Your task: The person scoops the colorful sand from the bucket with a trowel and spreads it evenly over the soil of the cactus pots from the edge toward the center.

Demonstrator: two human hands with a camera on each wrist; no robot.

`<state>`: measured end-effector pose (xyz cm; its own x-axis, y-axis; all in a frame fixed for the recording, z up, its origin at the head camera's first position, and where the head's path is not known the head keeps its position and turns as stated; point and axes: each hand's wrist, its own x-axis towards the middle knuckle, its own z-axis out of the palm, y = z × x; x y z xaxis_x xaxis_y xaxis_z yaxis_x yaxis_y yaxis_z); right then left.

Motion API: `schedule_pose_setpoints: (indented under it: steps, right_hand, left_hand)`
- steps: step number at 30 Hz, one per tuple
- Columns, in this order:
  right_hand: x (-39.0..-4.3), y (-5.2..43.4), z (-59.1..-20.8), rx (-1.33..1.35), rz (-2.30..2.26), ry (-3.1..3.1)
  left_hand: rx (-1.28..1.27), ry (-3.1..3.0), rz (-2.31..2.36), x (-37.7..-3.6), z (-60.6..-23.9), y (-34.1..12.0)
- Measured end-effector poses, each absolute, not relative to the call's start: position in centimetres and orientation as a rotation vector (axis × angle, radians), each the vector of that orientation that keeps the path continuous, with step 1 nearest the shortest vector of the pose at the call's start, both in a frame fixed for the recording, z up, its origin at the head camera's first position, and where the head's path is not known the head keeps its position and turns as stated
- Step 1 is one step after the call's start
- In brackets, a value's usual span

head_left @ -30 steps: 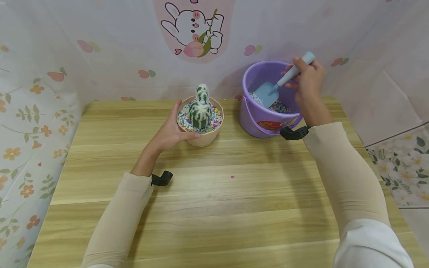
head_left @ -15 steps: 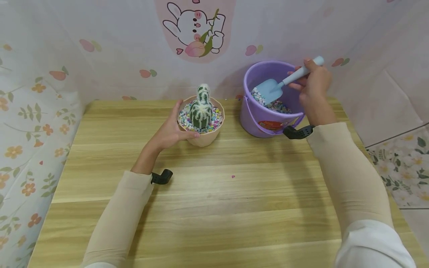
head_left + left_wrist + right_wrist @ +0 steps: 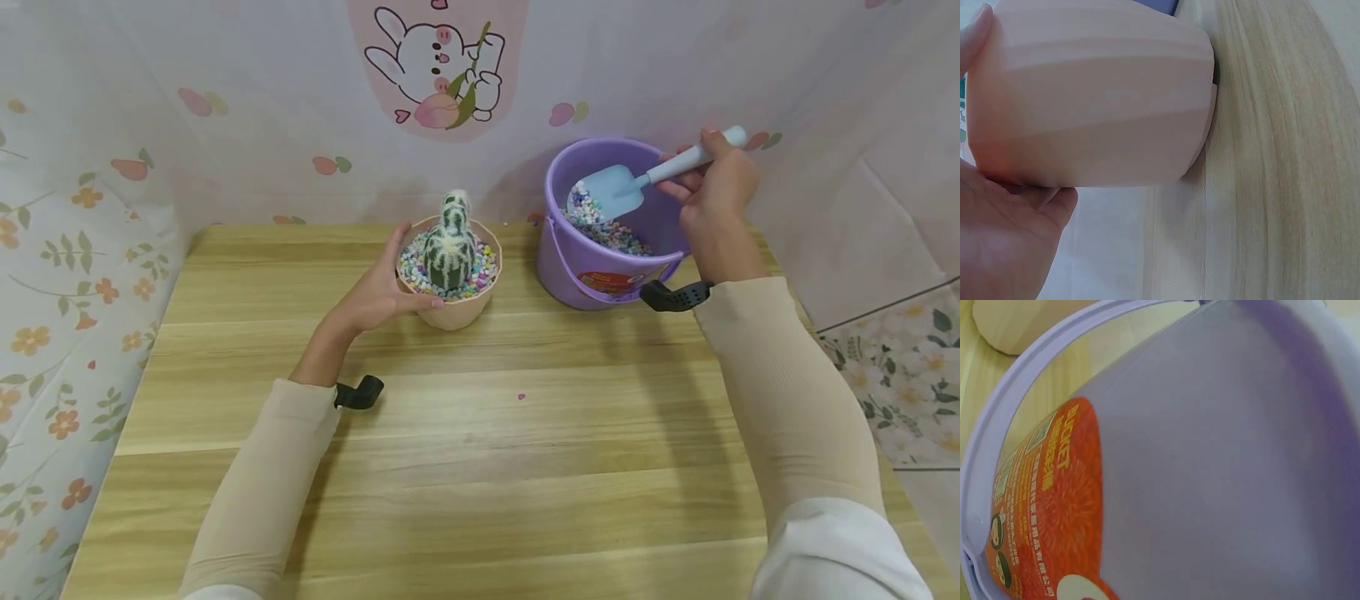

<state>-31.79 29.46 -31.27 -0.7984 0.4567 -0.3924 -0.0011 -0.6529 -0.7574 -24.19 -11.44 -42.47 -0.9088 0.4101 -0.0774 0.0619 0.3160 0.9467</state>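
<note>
A peach-coloured pot [image 3: 455, 315] with a green-and-white cactus [image 3: 449, 254] in it stands near the table's back edge, many-coloured pebbles [image 3: 483, 275] around the cactus. My left hand [image 3: 375, 292] grips the pot from its left side, thumb across the front. In the left wrist view the pot's faceted wall [image 3: 1091, 106] fills the upper left. To the right, my right hand [image 3: 720, 187] holds a light blue hand shovel [image 3: 660, 173] by its handle. Pebbles lie on the shovel's blade, which is inside the purple bucket [image 3: 573, 267], above more pebbles [image 3: 622, 239].
The bucket's handle [image 3: 1035, 353] hangs down in front of its red label [image 3: 1063, 494]. One small pink pebble [image 3: 521, 397] lies on the wooden table [image 3: 480, 483]. A patterned curtain [image 3: 255, 108] hangs right behind the table.
The shovel has risen a little inside the bucket and shifted slightly right with my right hand, its blade now showing pebbles on it. My left hand stays on the pot.
</note>
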Motion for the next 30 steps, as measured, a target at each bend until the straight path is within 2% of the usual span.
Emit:
schedule_pose_setpoints:
  steps: [15, 30]
  right_hand:
    - [-30.7, 29.4, -30.9, -0.806, 2.572, -0.939]
    - [-29.9, 27.5, -30.3, -0.751, 2.662, -0.845]
  left_hand:
    - [0.449, 2.245, 1.635, -24.4, -42.5, -11.8]
    - [0.374, 2.306, 1.715, -23.2, -42.6, -10.7]
